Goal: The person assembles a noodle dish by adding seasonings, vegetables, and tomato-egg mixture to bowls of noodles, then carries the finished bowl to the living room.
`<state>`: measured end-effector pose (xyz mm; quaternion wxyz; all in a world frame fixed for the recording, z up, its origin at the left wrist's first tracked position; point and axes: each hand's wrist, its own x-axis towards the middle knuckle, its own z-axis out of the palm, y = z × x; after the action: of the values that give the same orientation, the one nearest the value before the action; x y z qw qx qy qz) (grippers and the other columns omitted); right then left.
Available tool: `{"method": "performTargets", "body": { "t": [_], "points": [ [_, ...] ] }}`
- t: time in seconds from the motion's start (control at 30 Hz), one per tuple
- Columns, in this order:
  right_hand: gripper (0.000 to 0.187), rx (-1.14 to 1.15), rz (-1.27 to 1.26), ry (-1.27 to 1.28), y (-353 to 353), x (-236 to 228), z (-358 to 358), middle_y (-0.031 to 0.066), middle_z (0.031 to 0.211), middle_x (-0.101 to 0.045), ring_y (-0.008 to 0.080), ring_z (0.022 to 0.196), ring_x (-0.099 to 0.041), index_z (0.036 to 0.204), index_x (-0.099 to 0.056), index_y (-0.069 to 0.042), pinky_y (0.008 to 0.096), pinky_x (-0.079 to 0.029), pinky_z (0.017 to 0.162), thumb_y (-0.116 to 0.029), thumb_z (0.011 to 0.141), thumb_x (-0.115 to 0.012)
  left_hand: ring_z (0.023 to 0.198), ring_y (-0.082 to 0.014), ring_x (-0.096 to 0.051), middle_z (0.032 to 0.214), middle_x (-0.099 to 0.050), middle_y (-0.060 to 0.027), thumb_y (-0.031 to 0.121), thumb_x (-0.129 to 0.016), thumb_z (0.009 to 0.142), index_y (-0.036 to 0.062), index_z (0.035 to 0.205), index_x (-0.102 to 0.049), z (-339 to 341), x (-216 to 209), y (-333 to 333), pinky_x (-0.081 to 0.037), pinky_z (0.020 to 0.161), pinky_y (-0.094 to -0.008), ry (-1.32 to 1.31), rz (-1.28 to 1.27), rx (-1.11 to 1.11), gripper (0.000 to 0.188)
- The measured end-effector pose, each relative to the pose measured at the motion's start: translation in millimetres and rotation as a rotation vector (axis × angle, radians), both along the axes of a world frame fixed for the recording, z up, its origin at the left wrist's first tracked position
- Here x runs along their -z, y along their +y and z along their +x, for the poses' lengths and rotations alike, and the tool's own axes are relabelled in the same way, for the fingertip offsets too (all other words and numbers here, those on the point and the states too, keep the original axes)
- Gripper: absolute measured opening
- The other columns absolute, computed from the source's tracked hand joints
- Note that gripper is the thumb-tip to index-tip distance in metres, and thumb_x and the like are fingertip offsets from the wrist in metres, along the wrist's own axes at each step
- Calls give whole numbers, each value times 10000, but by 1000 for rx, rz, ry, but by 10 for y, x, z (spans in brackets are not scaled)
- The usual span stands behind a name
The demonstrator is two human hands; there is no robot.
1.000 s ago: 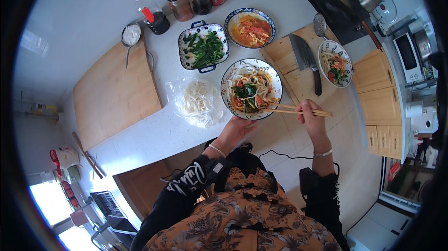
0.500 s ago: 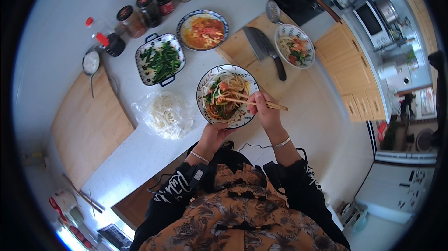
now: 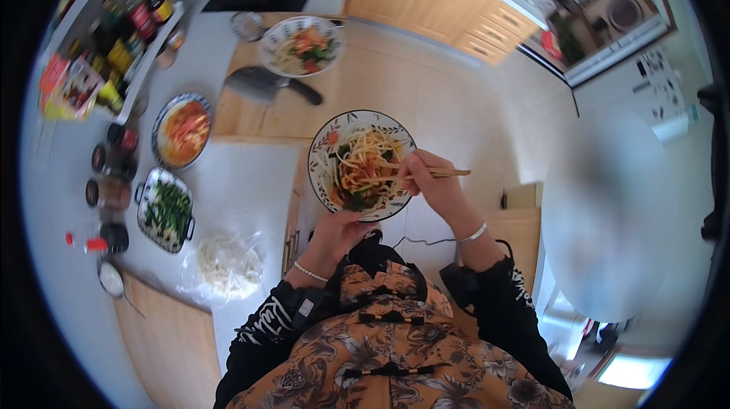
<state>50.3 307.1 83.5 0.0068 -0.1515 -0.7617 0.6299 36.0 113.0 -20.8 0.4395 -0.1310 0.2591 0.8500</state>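
Head view: patterned bowl [image 3: 323,144] off the table [image 3: 247,169], out past its edge, in front of the person's body. Left hand [image 3: 338,233] grips it at the near rim, supporting from beneath; fingers under the base hidden. Right hand [image 3: 435,179] closed around chopsticks [image 3: 450,172], tips among the noodles [image 3: 369,152], which lie with greens and reddish bits.

Handling, my judgement: bowl stiff, probably ceramic, moderately weighty with its load, breakable if dropped on the floor [image 3: 449,109]. Glaze likely smooth; any sauce on the rim would make it slick. Best hold: palm low under the base, thumb over the near rim, clear of the food. Noodles look soft, long, slippery; apt to slide off or trail over the side, so pinch small bunches near the middle. Chopsticks light, stiff, slim; take them well back from the tips.
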Motion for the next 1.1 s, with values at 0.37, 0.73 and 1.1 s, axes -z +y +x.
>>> {"method": "performTargets", "body": {
  "t": [0.37,0.73,1.1],
  "points": [
    [322,375,-36,109,1029,-76,1134,3,620,-553,52,539,-515,758,-573,-46,187,-431,499,-254,970,-447,1142,-336,-515,1280,-472,-190,-44,-484,789,-60,1299,-342,314,-118,1222,-484,938,-455,89,12,414,529],
    [284,685,-17,111,2080,-66,2141,3,623,-574,82,569,-540,805,-609,-31,256,-470,554,-262,935,-508,1080,-338,-561,1260,-495,-181,-44,-507,748,-17,1304,-353,664,-122,2610,-553,827,-426,81,-1,774,578],
    [356,1236,-76,226,2866,327,3468,2,649,-543,64,555,-496,765,-564,-33,212,-424,498,-307,966,-457,1090,-330,-547,1237,-497,-182,-32,-469,812,-46,1287,-343,1316,-48,4182,-511,888,-440,89,45,1092,492]
  ]
}}
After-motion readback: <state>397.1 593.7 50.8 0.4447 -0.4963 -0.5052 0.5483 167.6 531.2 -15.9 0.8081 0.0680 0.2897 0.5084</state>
